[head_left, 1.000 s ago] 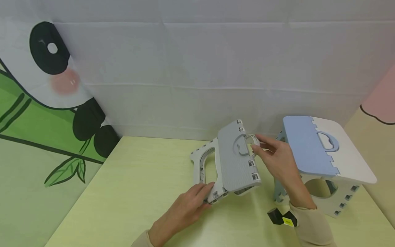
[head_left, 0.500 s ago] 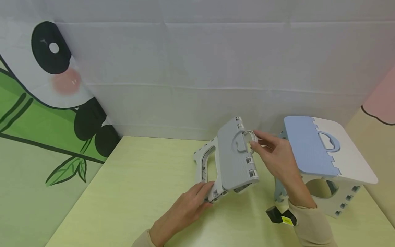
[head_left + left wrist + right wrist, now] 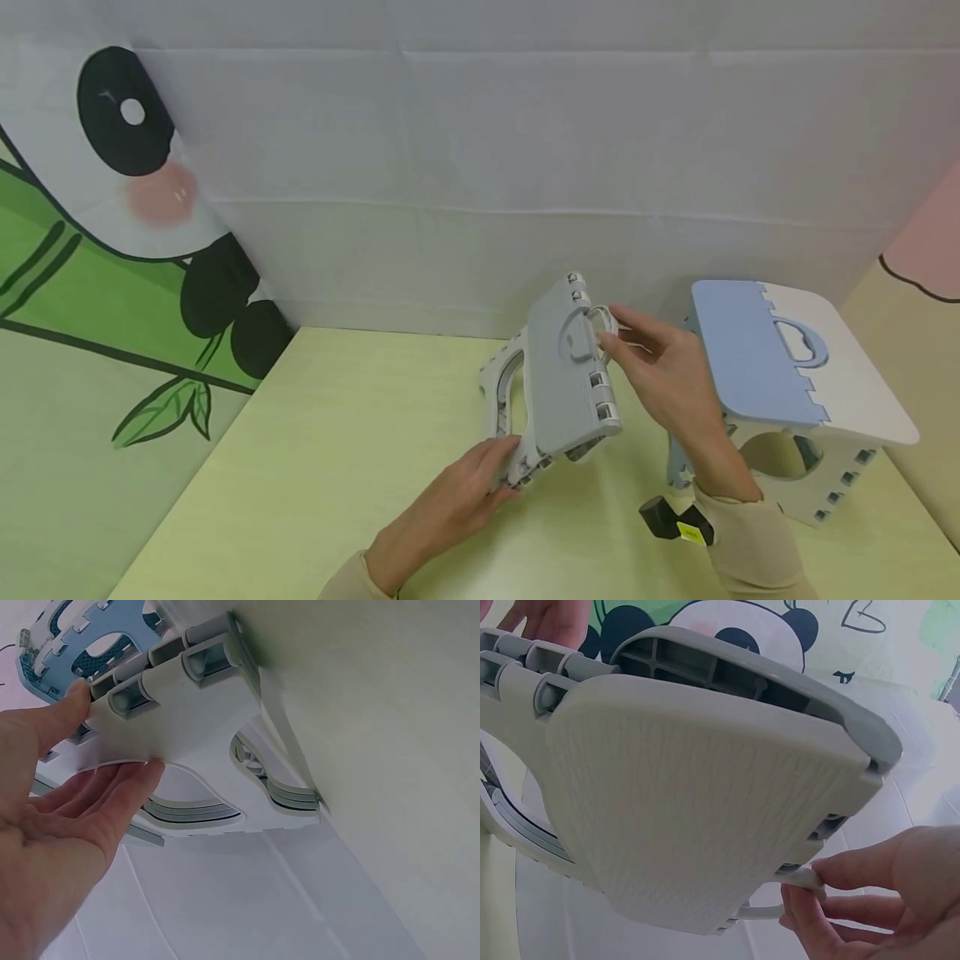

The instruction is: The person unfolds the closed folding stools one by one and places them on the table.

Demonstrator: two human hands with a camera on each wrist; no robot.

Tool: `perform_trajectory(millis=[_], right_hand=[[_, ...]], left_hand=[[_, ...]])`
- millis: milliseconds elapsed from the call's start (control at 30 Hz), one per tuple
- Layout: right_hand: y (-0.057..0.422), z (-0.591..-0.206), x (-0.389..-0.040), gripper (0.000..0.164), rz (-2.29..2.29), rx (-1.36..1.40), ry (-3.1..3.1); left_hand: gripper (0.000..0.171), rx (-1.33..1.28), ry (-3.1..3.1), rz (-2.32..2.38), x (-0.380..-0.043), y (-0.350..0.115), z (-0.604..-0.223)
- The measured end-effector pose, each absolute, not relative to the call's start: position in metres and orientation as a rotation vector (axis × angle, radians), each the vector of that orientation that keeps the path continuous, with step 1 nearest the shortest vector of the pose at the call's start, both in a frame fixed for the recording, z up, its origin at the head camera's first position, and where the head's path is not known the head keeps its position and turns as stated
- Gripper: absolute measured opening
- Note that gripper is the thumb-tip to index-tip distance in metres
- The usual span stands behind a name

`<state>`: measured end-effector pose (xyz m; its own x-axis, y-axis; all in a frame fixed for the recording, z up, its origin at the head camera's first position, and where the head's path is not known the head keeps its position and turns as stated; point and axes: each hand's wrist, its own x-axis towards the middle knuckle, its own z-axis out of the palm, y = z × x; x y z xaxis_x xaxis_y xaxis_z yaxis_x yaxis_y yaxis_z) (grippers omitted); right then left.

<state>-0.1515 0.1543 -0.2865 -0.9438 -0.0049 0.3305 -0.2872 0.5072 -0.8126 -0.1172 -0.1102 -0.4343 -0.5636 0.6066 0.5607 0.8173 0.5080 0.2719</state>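
A grey-and-white folding step stool [image 3: 558,375] is tilted and partly folded, its top bent along the middle hinge with the grey half facing the head camera. My left hand [image 3: 461,496] grips the white leg panel [image 3: 187,724] near its hinged edge, thumb on one side and fingers in the curved cutout. With thumb and fingers, my right hand [image 3: 667,375] pinches the loop handle [image 3: 763,911] that sticks out at the fold of the top. In the right wrist view the white half of the top [image 3: 697,795] hides most of the grey half.
To the right stands a second folding stool [image 3: 757,358], blue and white, unfolded upright beside the right forearm. A black device with a yellow label [image 3: 690,532] is at the right sleeve. The pale yellow table [image 3: 315,467] meets a light cloth backdrop [image 3: 465,167].
The top of the grey-and-white stool has folded further, its grey half turning steeper. My right hand has moved a little left and up with the handle; my left hand keeps its grip.
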Motion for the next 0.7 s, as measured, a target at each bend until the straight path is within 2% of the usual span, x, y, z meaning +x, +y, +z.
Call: perform_trajectory(millis=[700], right_hand=[[0.1469,-0.2850,-0.1501,0.048,1.553,0.347,-2.358]], left_hand=[[0.067,-1.226,-2.411,-1.009,-0.1212,-0.1048,-0.4338]])
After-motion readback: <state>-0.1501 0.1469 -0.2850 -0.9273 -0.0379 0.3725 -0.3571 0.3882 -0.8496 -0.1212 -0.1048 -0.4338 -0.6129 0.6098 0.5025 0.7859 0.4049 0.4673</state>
